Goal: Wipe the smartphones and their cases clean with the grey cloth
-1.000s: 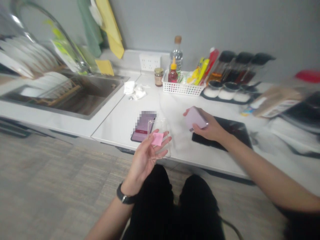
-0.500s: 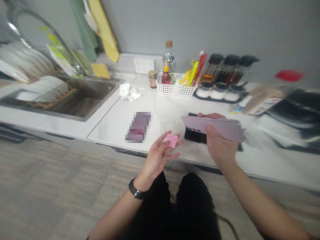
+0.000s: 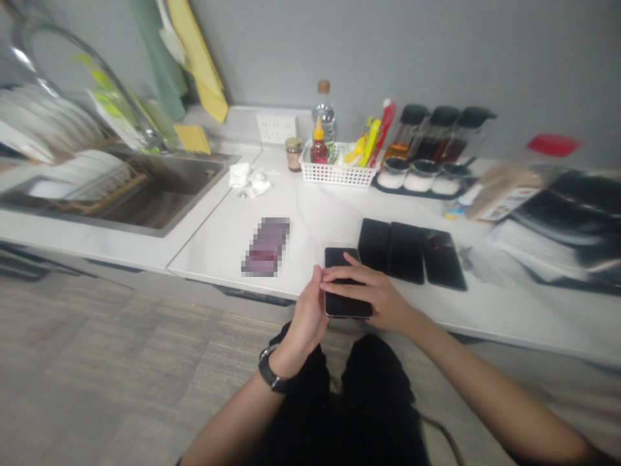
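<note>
A smartphone (image 3: pixel 347 304) lies face up between my hands at the counter's front edge, its dark screen towards me. My left hand (image 3: pixel 309 310) grips its left side, fingers hidden beneath it. My right hand (image 3: pixel 385 299) is at its right side, with fingers reaching over the screen to my left thumb. The pink sticky note is not visible now. Just right of my hands, three dark phones (image 3: pixel 406 252) lie side by side on the counter (image 3: pixel 310 213). To the left is a pixelated purple, phone-shaped patch (image 3: pixel 266 247).
A sink (image 3: pixel 167 200) with a dish rack is on the left. Along the wall stand a white basket (image 3: pixel 339 173) of condiments, a jar (image 3: pixel 294 155) and seasoning jars (image 3: pixel 420 175). Crumpled tissues (image 3: pixel 250 180) lie near the sink; clear plastic (image 3: pixel 485 262) lies at right.
The phone in my right hand has moved left and turned screen up, and my left hand now grips it too. The pink sticky note has gone out of sight. The three phones are uncovered.
</note>
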Tool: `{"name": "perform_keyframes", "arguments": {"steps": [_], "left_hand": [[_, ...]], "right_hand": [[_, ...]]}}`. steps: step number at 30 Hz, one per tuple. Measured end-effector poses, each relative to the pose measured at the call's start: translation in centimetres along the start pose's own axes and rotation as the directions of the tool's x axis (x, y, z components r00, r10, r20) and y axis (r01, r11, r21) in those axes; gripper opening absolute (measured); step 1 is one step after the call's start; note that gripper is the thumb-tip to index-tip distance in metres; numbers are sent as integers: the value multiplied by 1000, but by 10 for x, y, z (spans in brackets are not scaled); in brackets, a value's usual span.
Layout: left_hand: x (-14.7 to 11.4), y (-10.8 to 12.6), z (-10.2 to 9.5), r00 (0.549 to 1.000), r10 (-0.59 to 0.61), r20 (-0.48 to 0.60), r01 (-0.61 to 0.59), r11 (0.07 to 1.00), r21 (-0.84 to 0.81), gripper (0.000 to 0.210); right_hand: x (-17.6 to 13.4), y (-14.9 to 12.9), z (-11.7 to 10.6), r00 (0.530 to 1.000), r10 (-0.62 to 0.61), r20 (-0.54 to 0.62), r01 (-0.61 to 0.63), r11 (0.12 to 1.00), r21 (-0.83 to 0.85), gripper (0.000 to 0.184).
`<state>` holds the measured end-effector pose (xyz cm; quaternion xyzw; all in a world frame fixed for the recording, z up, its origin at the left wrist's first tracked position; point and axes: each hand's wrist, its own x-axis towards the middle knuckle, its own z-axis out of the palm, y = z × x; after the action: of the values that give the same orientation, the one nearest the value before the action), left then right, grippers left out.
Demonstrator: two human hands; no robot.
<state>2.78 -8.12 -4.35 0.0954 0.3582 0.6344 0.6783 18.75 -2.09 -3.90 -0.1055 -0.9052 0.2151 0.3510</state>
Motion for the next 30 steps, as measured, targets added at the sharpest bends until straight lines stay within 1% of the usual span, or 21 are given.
{"name": "perform_keyframes", "arguments": {"steps": [2, 5, 8, 11, 14, 15, 16, 17, 18, 19, 20, 21, 22, 23, 24, 25, 26, 27, 28, 30], "left_hand": [[2, 0, -2, 999, 2, -35, -2, 1000, -4, 40], [5, 1, -7, 999, -20, -50, 20, 1000, 11, 41], [7, 0, -12, 998, -27, -59, 29, 999, 33, 44], [9, -2, -17, 996, -7, -91, 12, 999, 53, 48], [9, -2, -19, 990, 85, -109, -72, 990, 122, 46], [7, -1, -18, 988, 124, -93, -110, 983, 146, 46], [6, 0, -17, 987, 148, -60, -136, 977, 163, 46], [4, 2, -17, 989, 148, -14, -144, 975, 170, 46], [2, 4, -16, 991, 126, 37, -131, 976, 172, 46], [1, 5, -15, 993, 89, 82, -102, 980, 173, 48], [0, 7, -14, 992, 49, 115, -69, 982, 174, 50], [-1, 8, -14, 991, 18, 133, -42, 983, 178, 53], [-1, 9, -14, 990, 1, 139, -26, 983, 182, 55], [0, 10, -14, 990, -10, 138, -17, 982, 188, 56], [1, 10, -14, 991, -16, 136, -11, 981, 196, 57], [2, 10, -15, 991, -19, 135, -10, 978, 207, 57], [3, 11, -15, 991, -19, 136, -12, 975, 220, 57], [4, 11, -16, 990, -16, 141, -17, 972, 234, 57], [5, 11, -17, 989, -12, 148, -25, 969, 247, 57], [4, 13, -21, 985, -10, 174, -39, 960, 276, 58]], "right_hand": [[1, 0, -1, 996, 35, 83, -35, 999, 4, 59], [5, -1, -6, 973, 72, 218, -84, 995, 45, 70], [10, 0, -7, 961, 73, 267, -96, 993, 71, 82], [13, 1, -2, 961, 75, 266, -97, 993, 70, 89], [13, 1, 2, 968, 83, 236, -112, 987, 115, 89], [13, 2, 3, 975, 86, 205, -117, 982, 146, 86], [13, 3, 4, 983, 111, 147, -135, 977, 168, 78], [13, 6, 3, 985, 162, 58, -170, 970, 173, 67], [14, 10, 3, 969, 239, -55, -228, 959, 166, 55], [16, 16, 2, 925, 336, -177, -307, 936, 170, 47], [17, 22, 1, 852, 444, -275, -400, 894, 204, 44], [19, 28, 0, 770, 557, -312, -485, 828, 280, 44], [21, 35, -1, 697, 663, -274, -552, 740, 385, 48], [23, 41, -2, 644, 745, -173, -600, 632, 490, 51], [25, 45, -2, 609, 792, -45, -634, 520, 572, 53], [27, 48, -3, 590, 805, 68, -657, 429, 620, 52], [28, 50, -3, 584, 800, 139, -667, 376, 643, 51], [30, 50, -3, 586, 795, 160, -665, 359, 655, 50], [31, 51, -3, 592, 793, 144, -656, 370, 658, 49], [31, 50, -2, 606, 792, 75, -641, 430, 636, 47]]}}
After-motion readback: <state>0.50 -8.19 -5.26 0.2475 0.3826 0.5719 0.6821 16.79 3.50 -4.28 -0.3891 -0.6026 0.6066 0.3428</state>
